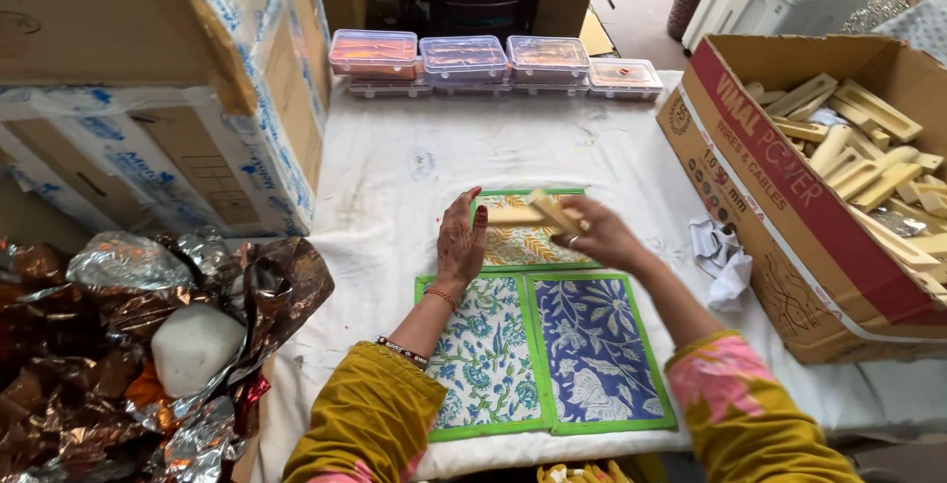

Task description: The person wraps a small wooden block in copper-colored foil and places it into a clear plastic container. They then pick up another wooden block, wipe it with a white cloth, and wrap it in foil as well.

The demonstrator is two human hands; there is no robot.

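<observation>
Two pale wooden pieces (pixel 541 213), light and stiff I judge, sit pinched endwise in my right hand (pixel 600 234), while my left hand (pixel 461 242) lies flat, released, mid-frame.

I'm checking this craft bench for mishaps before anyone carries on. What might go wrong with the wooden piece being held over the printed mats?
The right hand holds the wooden piece by one end only, so it may slip onto the yellow mat. The left hand presses just that mat's left edge, so it might skew on the white cloth. The crumpled foil beside the left sleeve could catch on it.
</observation>
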